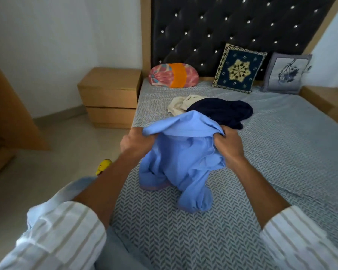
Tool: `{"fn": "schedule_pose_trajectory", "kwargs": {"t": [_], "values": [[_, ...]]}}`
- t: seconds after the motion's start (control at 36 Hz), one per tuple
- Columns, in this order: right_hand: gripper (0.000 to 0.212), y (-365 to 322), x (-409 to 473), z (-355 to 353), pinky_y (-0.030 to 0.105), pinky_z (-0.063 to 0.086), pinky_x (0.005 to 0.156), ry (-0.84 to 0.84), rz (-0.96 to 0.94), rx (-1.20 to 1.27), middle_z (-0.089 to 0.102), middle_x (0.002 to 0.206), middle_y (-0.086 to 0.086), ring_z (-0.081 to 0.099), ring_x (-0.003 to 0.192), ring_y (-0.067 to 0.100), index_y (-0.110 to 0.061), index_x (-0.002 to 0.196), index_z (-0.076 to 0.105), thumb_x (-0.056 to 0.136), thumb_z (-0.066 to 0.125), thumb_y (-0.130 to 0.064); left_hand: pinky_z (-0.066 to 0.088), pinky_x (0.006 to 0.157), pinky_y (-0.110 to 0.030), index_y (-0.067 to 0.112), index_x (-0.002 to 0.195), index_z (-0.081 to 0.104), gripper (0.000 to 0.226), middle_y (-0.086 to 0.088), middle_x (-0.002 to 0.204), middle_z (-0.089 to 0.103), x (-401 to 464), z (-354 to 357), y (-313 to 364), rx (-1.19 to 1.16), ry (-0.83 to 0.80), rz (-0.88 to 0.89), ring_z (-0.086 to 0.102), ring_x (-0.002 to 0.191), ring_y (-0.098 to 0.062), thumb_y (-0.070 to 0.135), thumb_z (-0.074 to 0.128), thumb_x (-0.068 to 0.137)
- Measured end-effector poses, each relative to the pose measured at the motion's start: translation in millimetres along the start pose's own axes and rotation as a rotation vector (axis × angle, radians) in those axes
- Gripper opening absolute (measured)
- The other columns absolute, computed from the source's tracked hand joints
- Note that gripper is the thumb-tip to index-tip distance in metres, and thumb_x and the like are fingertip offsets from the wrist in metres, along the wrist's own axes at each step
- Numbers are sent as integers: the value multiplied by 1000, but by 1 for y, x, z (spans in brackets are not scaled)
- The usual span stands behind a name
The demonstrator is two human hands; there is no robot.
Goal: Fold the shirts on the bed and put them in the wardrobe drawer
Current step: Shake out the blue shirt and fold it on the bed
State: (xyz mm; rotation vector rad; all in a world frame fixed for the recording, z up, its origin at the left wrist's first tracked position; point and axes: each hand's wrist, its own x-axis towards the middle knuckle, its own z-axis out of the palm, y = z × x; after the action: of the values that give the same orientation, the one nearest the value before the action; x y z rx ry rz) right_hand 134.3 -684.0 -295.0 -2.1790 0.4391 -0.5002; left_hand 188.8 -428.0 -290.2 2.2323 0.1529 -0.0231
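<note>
two hands, left hand [137,142] and right hand [227,146] grip clamped on blue shirt [183,158]

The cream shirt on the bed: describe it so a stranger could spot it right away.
Start at the dark tufted headboard and come down past the pillows onto the patterned bedsheet. In the middle of the bed lies a small heap of clothes; the cream shirt is its crumpled left part, partly tucked under the navy shirt. It is the only pale, off-white garment there.
</note>
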Motion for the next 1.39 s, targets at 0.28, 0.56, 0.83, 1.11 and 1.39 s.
{"fn": "schedule_pose_trajectory", "kwargs": {"t": [0.28,0.56,0.83,1.11,1.39], "values": [[35,-2,45,-54,32,47,60,-272,-63,-507,64,69,-1,63,68,16,-19,67,60,74,83,-44,52,87,-41,7,106,72,33,-23,106,70,29,-22,22,-24,64,113,64,106,-42,14,50,83],[18,-38,83,-105,29,48,56,74,210,-206,64,80,6,62,74,26,-22,77,59,89,47,-21,48,64,-30,17,93,67,23,-5,75,61,56,-45,104,142,-8,277,66,77,-36,9,47,83],[18,-43,97,-105,38,63,71,122,298,745,70,108,5,71,95,22,-14,110,67,103,51,-9,60,81,-50,7,98,66,13,-12,101,68,65,-41,142,-517,-271,133,69,97,-37,5,53,100],[70,-7,54,-9,36,57,90,-171,219,425,71,116,4,69,106,19,-13,127,59,69,91,-36,63,69,-43,4,107,59,26,-17,107,69,30,-19,176,-837,-679,-10,74,75,-33,20,38,107],[62,-4,11,56,24,46,66,53,24,-1,68,98,-1,67,90,13,-20,104,64,69,73,-70,49,81,-39,12,94,63,23,-6,85,73,27,20,163,-905,-651,-104,69,72,-23,24,45,101]]}}
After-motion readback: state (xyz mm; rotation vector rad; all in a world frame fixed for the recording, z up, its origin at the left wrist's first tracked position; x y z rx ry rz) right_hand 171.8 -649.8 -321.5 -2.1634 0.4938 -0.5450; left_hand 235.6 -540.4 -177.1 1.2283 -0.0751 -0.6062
